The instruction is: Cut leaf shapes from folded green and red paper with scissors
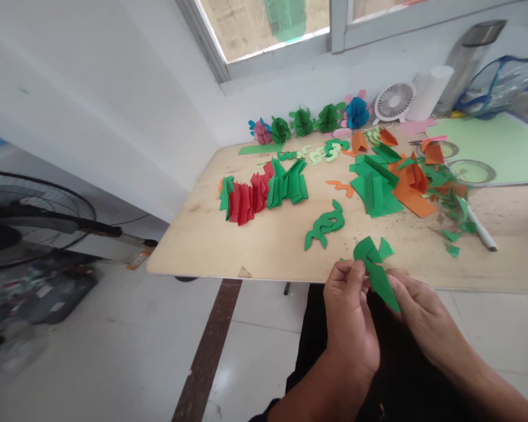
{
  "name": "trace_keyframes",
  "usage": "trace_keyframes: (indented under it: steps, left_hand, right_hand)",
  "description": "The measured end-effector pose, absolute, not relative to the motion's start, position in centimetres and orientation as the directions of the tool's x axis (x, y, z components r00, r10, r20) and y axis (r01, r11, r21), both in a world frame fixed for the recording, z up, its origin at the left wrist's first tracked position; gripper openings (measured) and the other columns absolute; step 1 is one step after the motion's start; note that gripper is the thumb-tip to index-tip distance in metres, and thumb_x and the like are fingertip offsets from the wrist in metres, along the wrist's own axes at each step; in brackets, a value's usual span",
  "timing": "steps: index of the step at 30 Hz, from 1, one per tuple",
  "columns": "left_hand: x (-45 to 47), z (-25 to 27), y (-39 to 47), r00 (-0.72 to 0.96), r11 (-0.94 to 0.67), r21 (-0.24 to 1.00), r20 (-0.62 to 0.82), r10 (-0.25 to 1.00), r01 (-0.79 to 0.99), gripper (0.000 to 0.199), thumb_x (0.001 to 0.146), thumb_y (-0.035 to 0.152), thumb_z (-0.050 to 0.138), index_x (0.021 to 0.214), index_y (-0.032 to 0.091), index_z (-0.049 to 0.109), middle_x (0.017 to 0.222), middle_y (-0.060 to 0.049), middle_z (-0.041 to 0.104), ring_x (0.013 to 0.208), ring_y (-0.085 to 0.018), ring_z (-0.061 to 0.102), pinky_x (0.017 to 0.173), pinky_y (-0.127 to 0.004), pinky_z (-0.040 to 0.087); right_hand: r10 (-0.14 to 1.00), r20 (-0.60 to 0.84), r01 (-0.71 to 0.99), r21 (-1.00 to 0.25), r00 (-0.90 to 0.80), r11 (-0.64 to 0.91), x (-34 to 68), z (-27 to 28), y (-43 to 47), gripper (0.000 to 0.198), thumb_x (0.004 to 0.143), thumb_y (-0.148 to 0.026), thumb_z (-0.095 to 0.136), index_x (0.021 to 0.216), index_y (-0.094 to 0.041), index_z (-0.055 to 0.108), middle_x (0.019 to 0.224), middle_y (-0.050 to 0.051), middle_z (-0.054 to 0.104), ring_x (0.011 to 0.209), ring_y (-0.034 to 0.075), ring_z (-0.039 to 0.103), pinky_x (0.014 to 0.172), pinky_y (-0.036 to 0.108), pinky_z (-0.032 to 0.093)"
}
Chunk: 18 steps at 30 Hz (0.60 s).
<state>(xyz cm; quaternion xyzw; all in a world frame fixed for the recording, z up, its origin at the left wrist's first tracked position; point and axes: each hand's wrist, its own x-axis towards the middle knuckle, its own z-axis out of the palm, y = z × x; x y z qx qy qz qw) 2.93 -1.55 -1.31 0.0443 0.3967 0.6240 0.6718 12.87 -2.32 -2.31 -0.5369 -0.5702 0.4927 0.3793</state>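
Observation:
A green paper cutout (382,284) is pinched between my two hands at the table's front edge. My left hand (352,310) grips its left side between thumb and fingers. At its lower right, my right hand (422,310) has thumb and fingers closed on the same paper. A small green paper scrap (385,248) lies just beyond the piece. To the left of it, on the tabletop, rests a small pile of curved green cutouts (325,224). An orange cutout (341,187) of similar shape lies farther back.
Folded red paper pieces (246,199) and green ones (286,184) stand in a row on the wooden table (193,234). Green and orange paper (378,187), scraps and a white pen (481,228) lie right. Paper honeycomb figures (303,122) and a small fan (395,102) line the wall.

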Motion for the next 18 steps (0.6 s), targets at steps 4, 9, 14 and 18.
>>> trace_keyframes:
  steps: [4,9,14,18]
  left_hand:
    - [3.2,-1.1,-1.6,-0.088,0.210,0.514,-0.495,0.864,-0.831,0.024,0.069,0.029,0.074,0.067,0.018,0.052,0.069,0.000,0.057,0.064,-0.010,0.052,0.070,-0.025,0.042]
    - [3.4,-1.0,-1.6,-0.063,0.216,0.464,-0.515,0.855,-0.859,0.024,0.068,0.029,0.075,0.069,0.019,0.053,0.073,0.001,0.058,0.066,-0.010,0.052,0.071,-0.025,0.042]
    - [3.5,-1.2,-1.2,-0.029,0.231,0.439,-0.509,0.860,-0.869,0.024,0.068,0.028,0.075,0.070,0.019,0.054,0.074,0.001,0.059,0.067,-0.010,0.052,0.071,-0.024,0.041]
    - [3.7,-1.1,-0.9,-0.023,0.226,0.448,-0.487,0.873,-0.865,0.025,0.067,0.029,0.076,0.069,0.018,0.054,0.072,0.001,0.058,0.065,-0.009,0.052,0.069,-0.023,0.041]
  right_hand:
    - [0.990,-0.102,0.209,-0.975,-0.101,-0.079,12.7,-2.2,-2.2,0.039,0.092,-0.046,0.046,0.065,-0.021,0.056,0.059,-0.002,0.049,0.056,0.015,0.046,0.055,0.025,0.038]
    - [0.992,-0.113,0.182,-0.978,-0.064,-0.099,12.4,-2.5,-2.2,0.040,0.089,-0.048,0.049,0.062,-0.020,0.054,0.060,-0.001,0.048,0.055,0.014,0.041,0.049,0.024,0.034]
    - [0.987,-0.156,0.124,-0.981,-0.027,-0.152,12.0,-2.5,-2.0,0.040,0.088,-0.050,0.051,0.061,-0.020,0.051,0.057,-0.001,0.044,0.052,0.013,0.039,0.045,0.024,0.032]
    - [0.986,-0.167,0.083,-0.983,-0.019,-0.165,11.8,-2.2,-1.7,0.040,0.087,-0.049,0.052,0.060,-0.020,0.050,0.055,-0.002,0.045,0.050,0.013,0.041,0.046,0.023,0.035]
